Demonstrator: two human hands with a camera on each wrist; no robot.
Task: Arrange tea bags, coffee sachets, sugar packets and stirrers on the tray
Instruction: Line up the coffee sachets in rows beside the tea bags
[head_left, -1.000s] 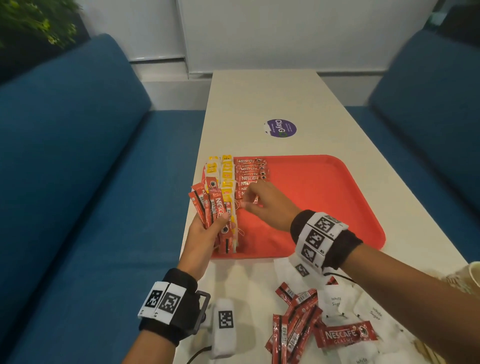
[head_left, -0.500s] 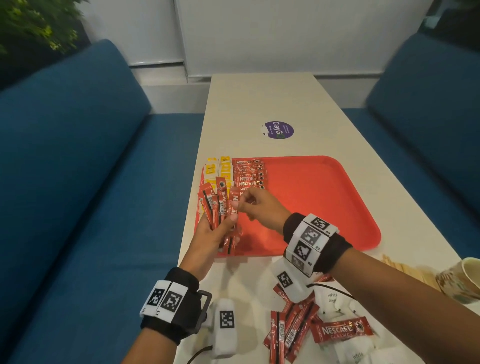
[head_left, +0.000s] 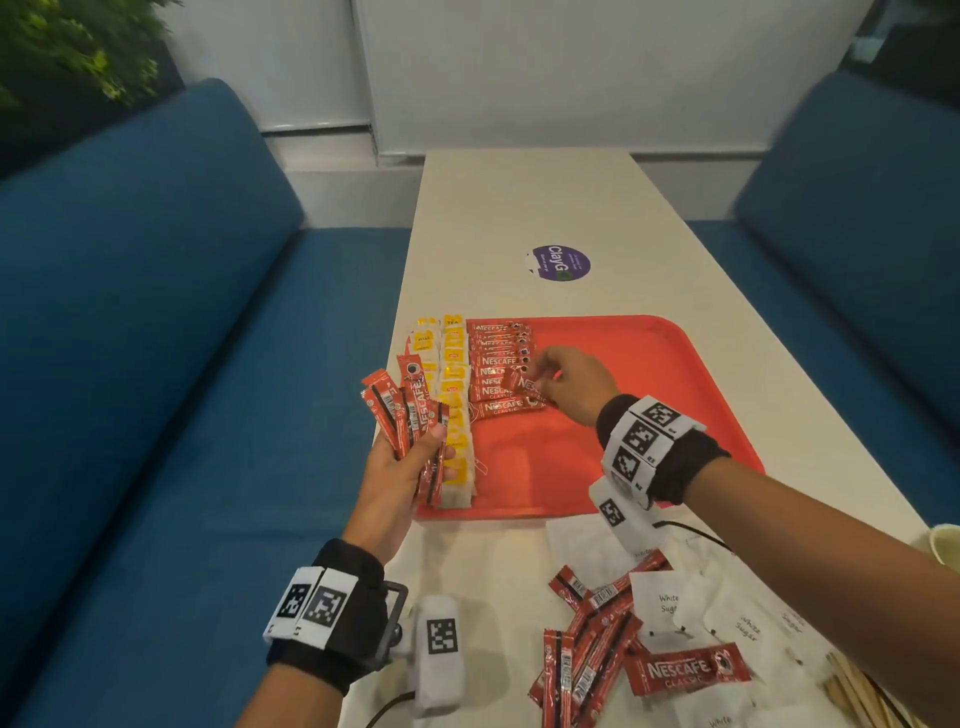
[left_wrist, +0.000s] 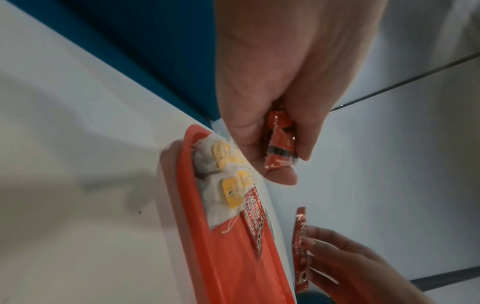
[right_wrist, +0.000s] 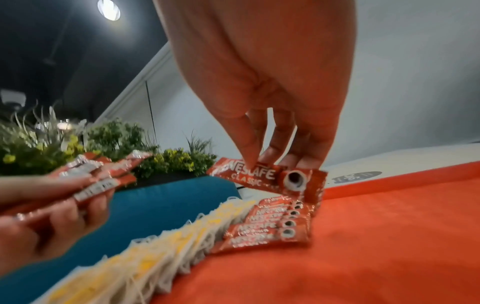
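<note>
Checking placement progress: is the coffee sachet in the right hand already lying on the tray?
Not yet. The right hand pinches the coffee sachet tilted, above the row of sachets lying on the tray.

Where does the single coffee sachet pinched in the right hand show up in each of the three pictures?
Head: single coffee sachet at centre, above the coffee row.
Left wrist: lower right, seen edge-on.
Right wrist: centre, label facing the camera.
Shared landmark: red tray.

You are getting even, soft indoor light; a ceiling lamp (right_wrist: 109, 9) is glaring in the right wrist view, wide-angle edges are bending, and close foreground is blurring.
</note>
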